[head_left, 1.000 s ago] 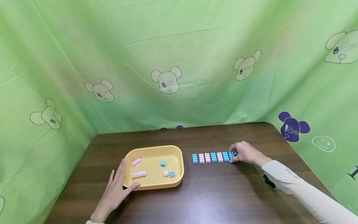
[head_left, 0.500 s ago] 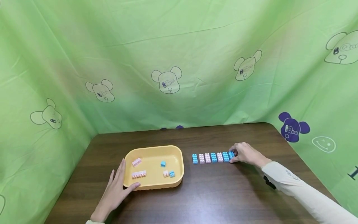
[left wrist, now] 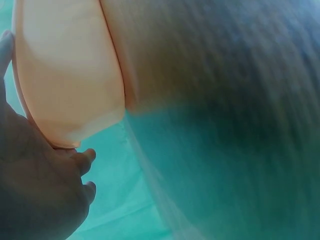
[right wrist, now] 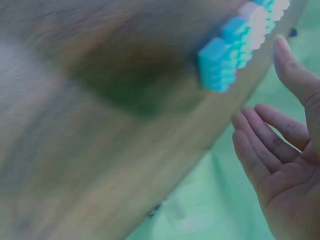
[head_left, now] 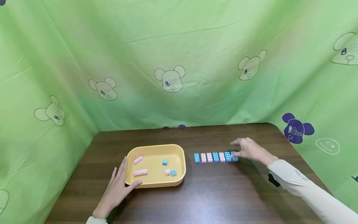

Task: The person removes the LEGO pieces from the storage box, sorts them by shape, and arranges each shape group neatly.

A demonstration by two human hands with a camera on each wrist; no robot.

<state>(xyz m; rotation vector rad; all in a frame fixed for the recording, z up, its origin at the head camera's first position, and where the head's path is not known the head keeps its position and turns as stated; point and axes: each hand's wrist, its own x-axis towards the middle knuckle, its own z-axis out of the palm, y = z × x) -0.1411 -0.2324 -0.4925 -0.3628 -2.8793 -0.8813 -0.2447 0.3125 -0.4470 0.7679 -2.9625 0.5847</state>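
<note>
Right hand [head_left: 249, 150] now off studded brick [head_left: 235, 159]

A green cloth [head_left: 207, 40] hangs behind the brown table [head_left: 212, 199]. The cloth bears a purple bear print [head_left: 296, 129] and a smiley [head_left: 328, 146].

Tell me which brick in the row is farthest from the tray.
The blue brick at the right end of the row in the head view. Its blue neighbour and the other bricks all lie nearer the yellow tray.
</note>
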